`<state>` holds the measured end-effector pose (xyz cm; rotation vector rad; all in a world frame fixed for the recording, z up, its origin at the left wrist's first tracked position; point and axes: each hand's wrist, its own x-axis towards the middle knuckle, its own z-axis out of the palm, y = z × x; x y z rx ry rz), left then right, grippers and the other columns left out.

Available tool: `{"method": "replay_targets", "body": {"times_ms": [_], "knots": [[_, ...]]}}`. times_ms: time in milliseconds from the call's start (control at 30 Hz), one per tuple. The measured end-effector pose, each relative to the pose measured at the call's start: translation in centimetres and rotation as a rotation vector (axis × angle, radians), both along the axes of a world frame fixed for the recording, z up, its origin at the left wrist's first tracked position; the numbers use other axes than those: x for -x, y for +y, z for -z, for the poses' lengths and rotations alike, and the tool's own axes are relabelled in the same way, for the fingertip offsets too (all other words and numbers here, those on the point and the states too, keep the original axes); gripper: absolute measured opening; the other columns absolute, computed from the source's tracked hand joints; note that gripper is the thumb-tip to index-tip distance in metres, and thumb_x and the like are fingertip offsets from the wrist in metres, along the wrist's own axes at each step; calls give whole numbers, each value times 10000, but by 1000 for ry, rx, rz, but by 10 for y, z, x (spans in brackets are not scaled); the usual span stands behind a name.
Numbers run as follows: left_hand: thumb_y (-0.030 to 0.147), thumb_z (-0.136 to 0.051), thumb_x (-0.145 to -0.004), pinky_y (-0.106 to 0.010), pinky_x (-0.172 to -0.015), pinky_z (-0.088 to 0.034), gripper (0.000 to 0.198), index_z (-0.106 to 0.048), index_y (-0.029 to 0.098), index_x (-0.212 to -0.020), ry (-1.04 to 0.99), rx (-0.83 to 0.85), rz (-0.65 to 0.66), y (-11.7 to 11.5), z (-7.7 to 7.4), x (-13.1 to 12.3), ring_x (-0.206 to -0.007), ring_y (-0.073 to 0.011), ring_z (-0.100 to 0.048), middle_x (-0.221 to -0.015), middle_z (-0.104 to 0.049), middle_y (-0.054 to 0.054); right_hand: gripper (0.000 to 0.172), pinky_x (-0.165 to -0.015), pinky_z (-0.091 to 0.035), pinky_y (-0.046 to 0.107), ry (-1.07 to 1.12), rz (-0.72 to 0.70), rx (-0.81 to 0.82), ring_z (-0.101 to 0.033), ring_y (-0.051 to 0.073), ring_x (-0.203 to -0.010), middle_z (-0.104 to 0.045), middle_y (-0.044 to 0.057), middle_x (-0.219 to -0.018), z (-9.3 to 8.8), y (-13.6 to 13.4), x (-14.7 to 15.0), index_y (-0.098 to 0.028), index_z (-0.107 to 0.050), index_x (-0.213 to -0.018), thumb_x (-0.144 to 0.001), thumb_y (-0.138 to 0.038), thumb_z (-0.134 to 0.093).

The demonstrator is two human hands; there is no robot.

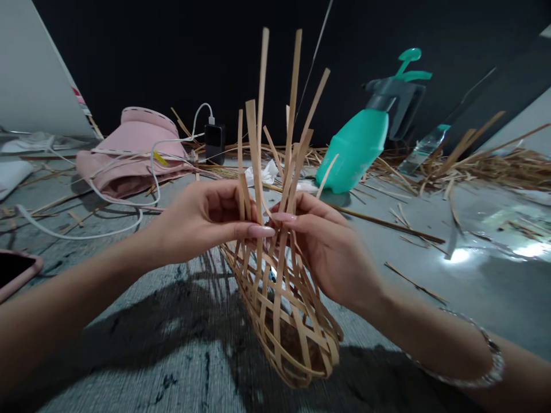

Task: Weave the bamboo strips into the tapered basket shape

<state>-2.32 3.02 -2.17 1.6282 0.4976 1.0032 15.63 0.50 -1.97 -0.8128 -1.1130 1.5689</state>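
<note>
Grey floor (142, 367) lay strewn with bamboo strips (387, 223), a teal sprayer (355, 152) beyond the woven basket (279, 332). Left hand (202, 223) and right hand (327, 252) pinched its upright strands (258, 143).

Room sitting dim, dark wall (181, 63) fading toward near-black. Bright glare flaring white on shiny floor (458, 255) at right. Heavy shadow stretching across mat (172, 327) toward wearer, light coming from ahead. Basket (279, 338) showing fairly sharp. Wide lens bending frame edges, white panel (38, 74) leaning at left corner. Fingers (260, 231) blurring slightly.
</note>
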Motion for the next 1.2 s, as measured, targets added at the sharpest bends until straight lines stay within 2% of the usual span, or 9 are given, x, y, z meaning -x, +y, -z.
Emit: {"method": "replay_targets", "body": {"times_ms": [233,400,633,833,1200], "knots": [[67,-736,-773,-95,-694,-579,153,-709,195,-851,7,28,21,0,-2,-2,-712,-58,-707,-770,-748,61,62,-552,-481,236,-36,-10,-31,-585,100,-594,-613,-24,-718,0,1,-1,-195,-601,-762,-756,-158,-650],[39,-732,-757,-92,-671,-566,181,-706,192,-851,18,32,-13,-1,-3,-3,-706,-65,-706,-753,-737,53,63,-533,-469,240,-47,-5,-41,-560,94,-559,-622,-29,-714,1,1,-1,-204,-604,-764,-768,-165,-654],[66,-730,-754,-158,-663,-585,138,-698,180,-826,37,-2,-50,-2,-4,-4,-712,-112,-714,-743,-734,29,87,-577,-490,232,-40,-53,-112,-588,97,-628,-635,-18,-774,5,2,-2,-207,-610,-819,-793,-192,-692],[34,-705,-772,-118,-657,-571,161,-704,182,-838,12,9,-31,-1,-3,-3,-706,-86,-710,-753,-741,34,85,-648,-507,254,-41,-48,-119,-596,116,-693,-618,-15,-791,7,2,-3,-213,-606,-830,-800,-199,-685],[26,-768,-716,-81,-657,-559,231,-730,212,-848,-17,23,-22,-2,-2,-3,-705,-63,-700,-759,-736,60,68,-635,-500,271,-43,-46,-69,-594,125,-667,-628,-11,-776,2,1,-2,-216,-600,-817,-782,-190,-652]]}}
